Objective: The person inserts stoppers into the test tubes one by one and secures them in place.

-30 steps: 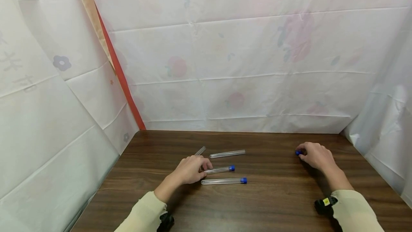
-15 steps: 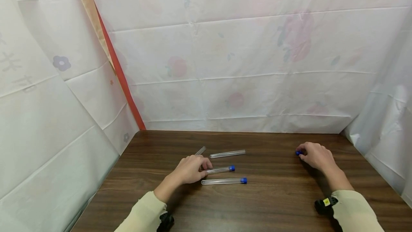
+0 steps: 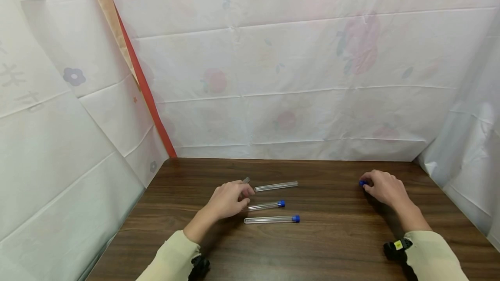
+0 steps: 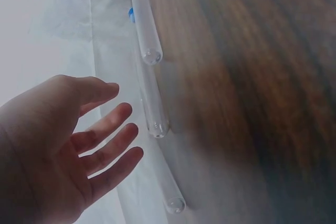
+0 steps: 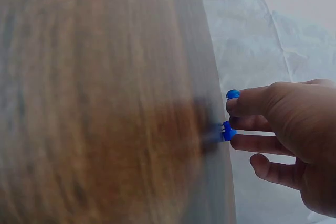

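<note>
My left hand (image 3: pixel 228 199) hovers over the table with relaxed fingers and holds nothing. Beside its thumb lies a test tube with a blue cap (image 3: pixel 265 206); another capped test tube (image 3: pixel 270 220) is nearer me. Beyond the fingertips is an uncapped test tube (image 3: pixel 276 186), and the hand mostly hides a further clear tube (image 3: pixel 246 180). In the left wrist view, fingers (image 4: pixel 113 124) stand apart from the tubes' rounded ends. Far right, my right hand (image 3: pixel 384 185) pinches a small blue cap (image 5: pixel 233 94). A second blue cap (image 5: pixel 227 131) shows beside its fingers in the right wrist view.
The dark wooden table (image 3: pixel 320 246) ends at a white printed sheet (image 3: pixel 297 77) hanging behind it. More sheeting hangs at both sides, with a red strip (image 3: pixel 144 86) at the left corner. Each wrist wears a black camera.
My left hand has come off the middle capped tube and shifted slightly up and left, now covering more of the tube behind it. The right hand with the cap has shifted up slightly.
</note>
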A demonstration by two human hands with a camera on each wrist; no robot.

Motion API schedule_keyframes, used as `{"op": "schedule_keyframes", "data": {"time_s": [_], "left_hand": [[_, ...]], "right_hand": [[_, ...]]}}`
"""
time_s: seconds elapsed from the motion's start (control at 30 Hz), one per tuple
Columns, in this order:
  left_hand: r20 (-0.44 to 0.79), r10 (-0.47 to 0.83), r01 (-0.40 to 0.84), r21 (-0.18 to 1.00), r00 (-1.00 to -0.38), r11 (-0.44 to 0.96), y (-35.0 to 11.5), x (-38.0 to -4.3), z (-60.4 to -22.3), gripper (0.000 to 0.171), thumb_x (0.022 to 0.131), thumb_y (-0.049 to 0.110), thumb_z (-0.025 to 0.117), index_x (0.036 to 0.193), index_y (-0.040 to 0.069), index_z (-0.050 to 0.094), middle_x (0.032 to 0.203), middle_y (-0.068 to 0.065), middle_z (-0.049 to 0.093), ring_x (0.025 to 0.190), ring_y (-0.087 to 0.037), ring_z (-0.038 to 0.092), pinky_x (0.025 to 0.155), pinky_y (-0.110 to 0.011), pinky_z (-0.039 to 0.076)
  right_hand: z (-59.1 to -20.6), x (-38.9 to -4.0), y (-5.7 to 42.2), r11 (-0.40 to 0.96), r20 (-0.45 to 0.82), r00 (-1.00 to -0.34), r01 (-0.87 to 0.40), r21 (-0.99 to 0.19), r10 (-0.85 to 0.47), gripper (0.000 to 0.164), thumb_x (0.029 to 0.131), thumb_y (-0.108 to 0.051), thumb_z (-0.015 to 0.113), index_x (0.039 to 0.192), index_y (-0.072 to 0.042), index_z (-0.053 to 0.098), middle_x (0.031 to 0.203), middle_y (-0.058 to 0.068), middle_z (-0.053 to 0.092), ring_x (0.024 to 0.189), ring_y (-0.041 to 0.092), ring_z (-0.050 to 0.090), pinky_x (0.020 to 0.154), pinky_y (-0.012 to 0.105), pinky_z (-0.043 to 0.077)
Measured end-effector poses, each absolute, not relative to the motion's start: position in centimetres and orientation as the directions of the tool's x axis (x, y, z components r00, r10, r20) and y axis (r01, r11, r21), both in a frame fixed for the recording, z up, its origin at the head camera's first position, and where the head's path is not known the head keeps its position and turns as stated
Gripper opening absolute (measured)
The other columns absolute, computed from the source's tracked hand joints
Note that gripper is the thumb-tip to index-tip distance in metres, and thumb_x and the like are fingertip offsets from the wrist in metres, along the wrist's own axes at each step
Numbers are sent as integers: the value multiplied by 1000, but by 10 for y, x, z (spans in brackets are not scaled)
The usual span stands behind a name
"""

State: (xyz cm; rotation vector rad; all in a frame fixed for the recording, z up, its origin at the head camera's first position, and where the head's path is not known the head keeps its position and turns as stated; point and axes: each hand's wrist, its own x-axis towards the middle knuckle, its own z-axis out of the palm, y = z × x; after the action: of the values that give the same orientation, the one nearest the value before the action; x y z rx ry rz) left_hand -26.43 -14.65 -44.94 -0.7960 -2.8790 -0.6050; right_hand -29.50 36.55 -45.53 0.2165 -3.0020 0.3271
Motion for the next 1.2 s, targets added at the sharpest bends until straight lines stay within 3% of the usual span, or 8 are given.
{"op": "schedule_keyframes", "data": {"time_s": [0.33, 0.7, 1.2], "left_hand": [[220, 398, 454, 361, -890, 814, -149, -266, -445, 17, 100, 12, 81, 116, 18, 83, 107, 0, 80, 81, -13, 66, 63, -31, 48], [266, 335, 413, 336, -904, 847, -158, -264, -442, 21, 97, 14, 83, 117, 18, 85, 107, -1, 80, 82, -18, 71, 64, -37, 53], [262, 265, 347, 346, -928, 872, -176, -265, -443, 19, 96, 13, 86, 113, 19, 84, 103, 1, 79, 90, -23, 78, 69, -43, 58]], "right_hand": [[-452, -294, 360, 963, 153, -977, -179, -203, -149, 25, 98, -13, 83, 122, -5, 83, 113, 18, 80, 93, 36, 76, 72, 58, 60], [-454, -284, 349, 951, 211, -961, -222, -216, -177, 26, 97, -14, 85, 121, -6, 83, 105, 11, 79, 88, 28, 74, 67, 51, 58], [-447, -277, 328, 937, 278, -930, -297, -186, -239, 25, 96, -12, 86, 120, -9, 84, 106, 8, 79, 88, 28, 76, 64, 47, 58]]}}
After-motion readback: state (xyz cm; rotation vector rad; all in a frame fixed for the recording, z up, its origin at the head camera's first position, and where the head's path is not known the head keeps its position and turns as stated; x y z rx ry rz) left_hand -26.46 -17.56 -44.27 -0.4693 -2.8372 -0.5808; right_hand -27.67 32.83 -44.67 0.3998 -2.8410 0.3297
